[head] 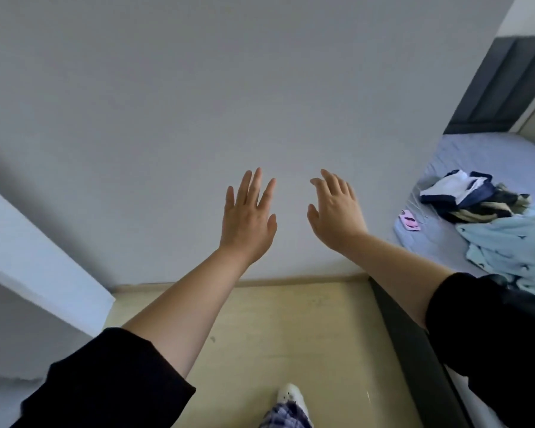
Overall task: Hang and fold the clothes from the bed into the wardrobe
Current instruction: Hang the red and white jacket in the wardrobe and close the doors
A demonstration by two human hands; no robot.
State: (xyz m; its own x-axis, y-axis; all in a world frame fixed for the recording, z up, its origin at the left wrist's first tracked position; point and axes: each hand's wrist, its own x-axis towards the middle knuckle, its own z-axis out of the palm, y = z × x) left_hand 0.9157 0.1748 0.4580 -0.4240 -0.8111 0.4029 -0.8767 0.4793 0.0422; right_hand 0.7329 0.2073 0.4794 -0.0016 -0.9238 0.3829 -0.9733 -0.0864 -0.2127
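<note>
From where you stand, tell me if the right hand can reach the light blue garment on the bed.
Probably yes: the right hand is empty, and the light blue garment lies close to its right, unobstructed.

Bed (473, 162) at frame right. Headboard (507, 88) at bed's far end. Clothes pile (476, 208) on bed, toward its left side; small item (410, 220) on bed just left of pile. Wall (198, 88) against bed's left side, running off leftward. Floor (306, 329) left of bed, below wall. Left hand (247, 220) and right hand (334, 211) raised side by side left of bed, before wall, apart; right hand nearer bed. Panel (44, 257) far left of bed. Foot (291, 396) on floor beside bed's near end.
</note>
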